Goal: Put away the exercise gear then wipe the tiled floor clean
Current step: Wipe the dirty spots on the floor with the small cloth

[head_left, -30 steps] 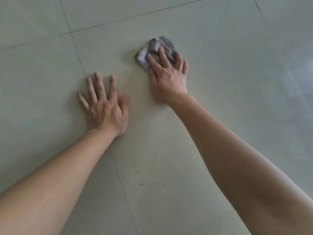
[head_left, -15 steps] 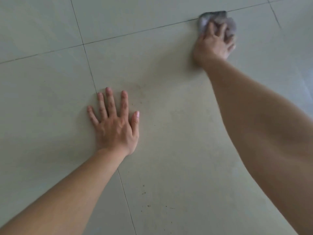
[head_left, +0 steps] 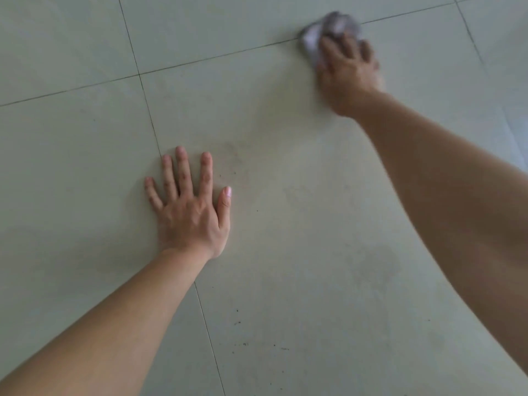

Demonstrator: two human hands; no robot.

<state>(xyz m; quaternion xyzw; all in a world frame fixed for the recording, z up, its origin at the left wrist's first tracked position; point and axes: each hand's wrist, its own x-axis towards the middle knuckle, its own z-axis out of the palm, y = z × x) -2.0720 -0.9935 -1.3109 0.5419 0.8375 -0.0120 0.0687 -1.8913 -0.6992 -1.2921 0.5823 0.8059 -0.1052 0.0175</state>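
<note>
Tiled floor (head_left: 285,167), pale, crossed by dark grout lines (head_left: 200,59). My left hand (head_left: 191,212) lies flat on it, grip wide, fingers spread. My right hand (head_left: 348,72), blurred, presses the grey cloth (head_left: 314,38) onto the far grout line; I cannot tell whether that grip curls round it. Dark specks (head_left: 238,322) lie nearest me.

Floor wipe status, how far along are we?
Done, apparently: no exercise gear in view. In hand: right hand presses a grey cloth on the far grout line, left hand braced flat on the tiled floor. Left: dark specks on the near tile and a dull smudge.
</note>
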